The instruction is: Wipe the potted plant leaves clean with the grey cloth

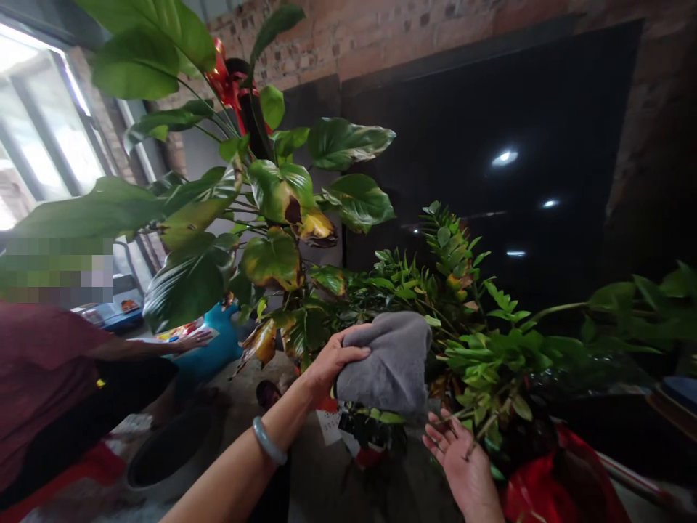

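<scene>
My left hand [337, 359] grips a folded grey cloth [386, 367], pressing it against the foliage, and a pale bangle [268, 440] circles that wrist. Just right of the cloth, a bushy plant with glossy small leaflets [479, 356] spreads outward. My right hand [462, 465] is palm up below those stems, fingers apart and holding nothing. Whether it touches a stem, I cannot tell. Above the cloth rises a tall plant [277, 192] with broad leaves, several yellowed and browned at the edges.
A person in a dark red shirt [49, 385] crouches at the left, one hand [190, 340] resting on a printed sheet. Nearby are a dark round pot [171, 450], a blue object [215, 345] and a red bag [555, 483]. Behind stand a brick wall [348, 36], a glossy black panel [490, 160] and a bright window [43, 116].
</scene>
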### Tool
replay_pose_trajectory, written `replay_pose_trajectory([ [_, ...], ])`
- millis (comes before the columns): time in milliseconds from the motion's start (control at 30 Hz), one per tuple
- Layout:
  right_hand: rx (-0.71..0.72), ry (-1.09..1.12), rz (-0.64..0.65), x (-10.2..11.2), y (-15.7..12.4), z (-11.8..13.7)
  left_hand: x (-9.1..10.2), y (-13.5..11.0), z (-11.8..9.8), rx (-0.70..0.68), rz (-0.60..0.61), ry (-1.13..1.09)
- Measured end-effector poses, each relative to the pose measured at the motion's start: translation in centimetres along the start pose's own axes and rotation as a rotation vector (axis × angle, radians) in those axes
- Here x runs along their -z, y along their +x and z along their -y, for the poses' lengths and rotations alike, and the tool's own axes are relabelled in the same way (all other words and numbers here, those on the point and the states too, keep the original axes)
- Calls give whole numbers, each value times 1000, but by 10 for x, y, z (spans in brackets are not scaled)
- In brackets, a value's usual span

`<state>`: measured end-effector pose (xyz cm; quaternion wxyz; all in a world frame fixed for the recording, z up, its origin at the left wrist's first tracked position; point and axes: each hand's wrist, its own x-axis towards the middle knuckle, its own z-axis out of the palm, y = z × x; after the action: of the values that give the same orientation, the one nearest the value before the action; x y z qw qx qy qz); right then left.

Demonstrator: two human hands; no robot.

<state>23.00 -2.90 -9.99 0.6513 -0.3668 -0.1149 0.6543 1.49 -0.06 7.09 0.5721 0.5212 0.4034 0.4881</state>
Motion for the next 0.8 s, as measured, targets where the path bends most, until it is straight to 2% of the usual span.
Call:
replay_pose_trajectory([
  [100, -13, 6, 38, -4, -5, 2, 2, -1, 30, 50, -71, 54],
  [200, -41, -15, 51, -4, -7, 4, 9, -18, 57, 239, 40, 219],
  [267, -51, -33, 53, -3, -7, 3, 15, -28, 55, 319, 135, 240],
  [333, -42, -25, 64, -1, -6, 3, 20, -30, 37, 291, 148, 176],
  [400, -37, -17, 66, -1, -5, 1, 24, -23, 15, 165, 67, 88],
  [467, -39, -22, 55, -2, -5, 1, 27, -14, 3, 16, -42, 12],
  [533, -46, -24, 41, -4, -6, 1, 28, -8, 7, -34, -112, -28],
  [600, -48, -11, 37, -6, -8, 2, 27, -11, 26, 54, -120, 0],
  [700, -64, -19, 20, -7, -8, 3, 27, -28, 53, 272, -25, 152],
  [733, -71, -29, 12, -6, -8, 3, 28, -34, 56, 313, 24, 195],
  [800, -73, -35, 2, -6, -6, 3, 29, -40, 47, 317, 103, 201],
])
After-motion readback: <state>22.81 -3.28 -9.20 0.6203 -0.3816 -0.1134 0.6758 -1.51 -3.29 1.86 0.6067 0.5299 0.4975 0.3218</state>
